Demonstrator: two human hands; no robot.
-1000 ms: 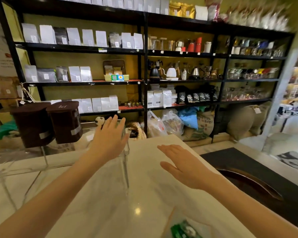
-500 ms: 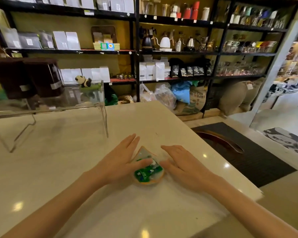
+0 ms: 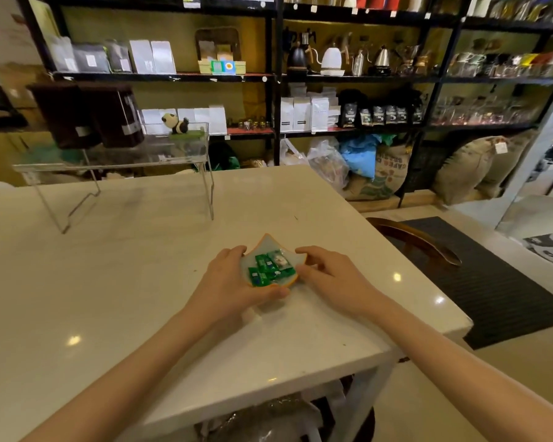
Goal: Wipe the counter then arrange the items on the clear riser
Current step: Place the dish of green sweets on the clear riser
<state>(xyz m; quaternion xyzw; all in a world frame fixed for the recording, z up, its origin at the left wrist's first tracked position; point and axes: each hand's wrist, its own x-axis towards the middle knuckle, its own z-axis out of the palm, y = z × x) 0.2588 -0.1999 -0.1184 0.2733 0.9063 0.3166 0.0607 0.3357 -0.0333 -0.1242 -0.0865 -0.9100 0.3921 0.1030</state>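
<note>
A small orange-rimmed dish (image 3: 262, 244) with several green-wrapped candies (image 3: 267, 270) is held just above the white counter (image 3: 115, 282). My left hand (image 3: 233, 282) cups its left side and underside, thumb along the front edge. My right hand (image 3: 329, 275) touches its right rim with the fingertips. The clear riser (image 3: 118, 161) stands at the counter's far left. On it sit two dark brown canisters (image 3: 90, 114) and a small panda figure (image 3: 176, 123).
Black shelving (image 3: 276, 78) with bags, kettles and glassware fills the wall behind. Sacks (image 3: 387, 173) lie on the floor beyond the counter. A wooden chair back (image 3: 419, 240) and a dark floor mat (image 3: 492, 282) lie right of the counter's edge.
My hands came back from the riser to the near counter, closed around the candy dish and have lifted it slightly. The view dropped downward.
</note>
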